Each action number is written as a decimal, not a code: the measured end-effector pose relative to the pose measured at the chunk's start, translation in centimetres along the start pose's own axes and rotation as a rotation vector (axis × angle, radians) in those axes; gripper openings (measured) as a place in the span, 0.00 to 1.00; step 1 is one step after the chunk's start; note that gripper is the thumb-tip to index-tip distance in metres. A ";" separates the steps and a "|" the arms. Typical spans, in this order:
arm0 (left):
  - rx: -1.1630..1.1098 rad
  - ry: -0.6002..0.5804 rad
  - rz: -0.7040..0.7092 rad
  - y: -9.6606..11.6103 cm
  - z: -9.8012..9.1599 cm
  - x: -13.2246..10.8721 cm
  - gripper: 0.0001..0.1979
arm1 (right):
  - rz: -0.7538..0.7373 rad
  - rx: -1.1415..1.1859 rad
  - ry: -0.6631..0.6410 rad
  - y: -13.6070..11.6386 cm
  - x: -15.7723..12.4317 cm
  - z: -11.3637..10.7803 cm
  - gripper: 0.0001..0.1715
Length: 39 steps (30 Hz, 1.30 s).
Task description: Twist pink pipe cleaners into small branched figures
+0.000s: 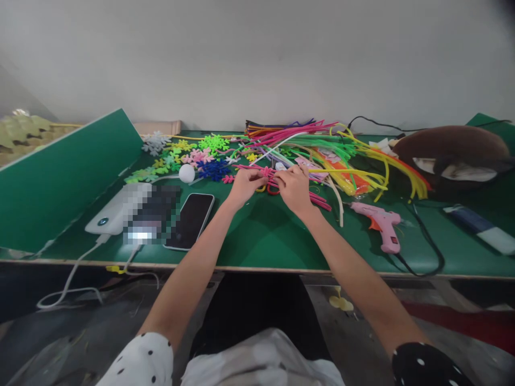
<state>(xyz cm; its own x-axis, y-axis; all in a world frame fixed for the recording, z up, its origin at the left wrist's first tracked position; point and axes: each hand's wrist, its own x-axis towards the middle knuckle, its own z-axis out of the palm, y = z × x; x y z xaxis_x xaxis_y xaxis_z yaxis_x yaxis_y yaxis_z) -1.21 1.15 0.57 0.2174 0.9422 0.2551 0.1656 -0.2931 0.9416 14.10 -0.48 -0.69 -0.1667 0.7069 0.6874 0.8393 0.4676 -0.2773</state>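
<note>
Both my hands meet over the green table (265,236), in front of a heap of coloured pipe cleaners (322,147). My left hand (244,185) has its fingers closed in a pinch on pink pipe cleaners (265,172). My right hand (295,187) is closed on the same pink bundle from the right side. More pink stems (319,201) lie on the table just past my right wrist. A pile of felt snowflakes (189,155) in several colours lies left of my left hand, with a white ball (186,173) beside it.
A pink glue gun (382,222) with a black cord lies to the right. A black phone (190,220), a blurred device and a white power bank (116,206) lie left. A green board (60,177) leans at far left. A brown plush thing (450,153) sits far right.
</note>
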 end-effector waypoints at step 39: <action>-0.238 0.078 -0.073 -0.2 1.2 -0.6 0.07 | 0.884 1.216 -0.014 -2.0 0.1 0.4 0.06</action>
<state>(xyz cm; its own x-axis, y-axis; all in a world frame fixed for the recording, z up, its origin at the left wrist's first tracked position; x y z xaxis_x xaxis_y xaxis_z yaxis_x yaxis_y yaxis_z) -0.17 0.45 -0.01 0.1370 0.9718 0.1917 -0.0549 -0.1858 0.9811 12.15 -1.13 -0.36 0.1391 0.9903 0.0005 -0.2599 0.0370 -0.9649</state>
